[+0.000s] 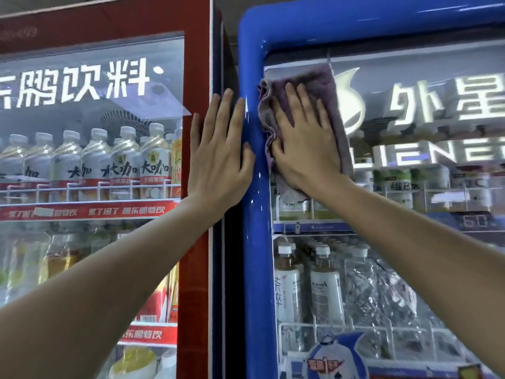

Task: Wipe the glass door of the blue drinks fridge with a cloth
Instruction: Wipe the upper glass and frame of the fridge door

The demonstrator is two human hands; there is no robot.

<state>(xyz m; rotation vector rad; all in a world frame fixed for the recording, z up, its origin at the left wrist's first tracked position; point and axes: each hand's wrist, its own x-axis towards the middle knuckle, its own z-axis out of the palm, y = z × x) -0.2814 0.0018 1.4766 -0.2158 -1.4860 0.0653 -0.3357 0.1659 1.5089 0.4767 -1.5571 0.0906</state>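
Right hand (306,143) spread flat, fingers straight, pressing the purple cloth (322,86) against the glass door (410,269) near its top corner at eleven o'clock, cloth bunched against the blue fridge frame (252,64); left hand (221,151) open too, palm braced across the seam where the red fridge (195,77) meets the blue one; bottles (326,285) shelved behind the glass, and unwiped pane runs off toward three and six o'clock

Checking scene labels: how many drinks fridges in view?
2. A red drinks fridge on the left; the blue drinks fridge on the right, where the right hand presses a purple cloth on its glass door. Others may sit out of frame.
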